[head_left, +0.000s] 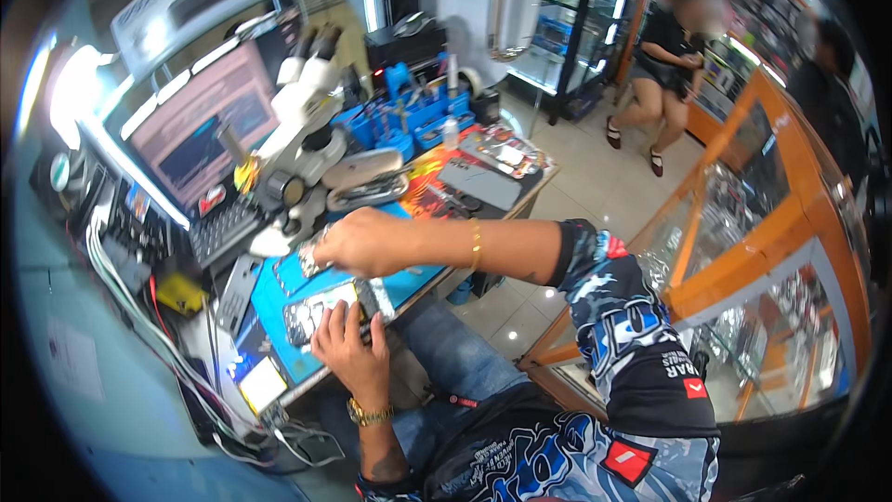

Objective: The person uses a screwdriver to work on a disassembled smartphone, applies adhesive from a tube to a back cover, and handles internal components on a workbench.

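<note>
An opened smartphone (299, 323), its inside parts showing, lies on a blue work mat (299, 364). The fingers of my left hand (351, 349) are stretched out and apart, resting on the phone's near side. My right hand (351, 242) reaches across the mat beyond it, with fingers curled together and pointing down. Beneath that hand, a second phone frame (286, 271) and a small silvery part partly show. Whatever sits between my right fingertips is hidden by the hand.
A microscope (314, 107) stands behind my right hand, beside a monitor (206, 121) and keyboard (225, 231). A tray of tools (370, 188) and a blue tool organizer (409, 110) lie farther right. Cables run along the left. A glass showcase (734, 214) and a seated person (671, 51) are at right.
</note>
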Tool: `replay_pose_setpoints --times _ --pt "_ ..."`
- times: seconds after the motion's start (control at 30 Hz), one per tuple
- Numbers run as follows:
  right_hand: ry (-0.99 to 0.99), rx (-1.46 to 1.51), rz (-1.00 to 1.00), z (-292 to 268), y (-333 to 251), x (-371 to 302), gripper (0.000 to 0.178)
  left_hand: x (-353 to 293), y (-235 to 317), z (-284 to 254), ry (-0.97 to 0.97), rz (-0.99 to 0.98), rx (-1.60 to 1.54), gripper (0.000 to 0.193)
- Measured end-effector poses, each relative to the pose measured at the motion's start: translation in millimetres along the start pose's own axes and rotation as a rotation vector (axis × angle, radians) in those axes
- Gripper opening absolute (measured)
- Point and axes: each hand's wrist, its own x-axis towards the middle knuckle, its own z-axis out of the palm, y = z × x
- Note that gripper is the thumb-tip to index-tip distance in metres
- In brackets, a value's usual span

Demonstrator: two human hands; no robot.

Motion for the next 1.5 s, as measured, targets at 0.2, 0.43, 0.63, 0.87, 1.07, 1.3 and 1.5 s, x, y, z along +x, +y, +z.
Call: replay_pose_setpoints --times 0.2,0.43,0.63,0.87,1.07,1.3,1.5 --pt "0.040 0.057 -0.102 -21.4 19.5 -103.6 0.018 -49.2 113.6 49.1 -0.008 -0.141 -0.156 0.036" --pt "0.106 0.099 -0.070 -28.4 20.4 -108.8 0.021 -48.6 114.4 46.5 -0.015 -0.125 -0.139 0.036" --pt "-0.196 0.008 0.123 -40.0 -0.6 -93.4 0.022 -51.8 103.9 40.3 -0.036 -0.109 -0.100 0.040" --pt "-0.056 -0.003 0.050 -31.4 7.1 -98.2 0.025 -42.1 115.4 24.5 -0.150 -0.033 -0.024 0.049" --pt "-0.343 -0.055 0.209 -48.3 -7.5 -90.0 0.032 -47.9 112.7 22.2 -0.152 -0.091 -0.059 0.050" --pt "-0.343 0.019 0.294 -63.3 -8.3 -93.2 0.021 -45.2 112.5 21.5 -0.056 -0.248 -0.214 0.055" --pt "-0.271 0.323 0.333 -93.0 -34.6 -84.0 0.023 -28.9 94.3 7.4 0.123 -0.376 -0.703 0.040"
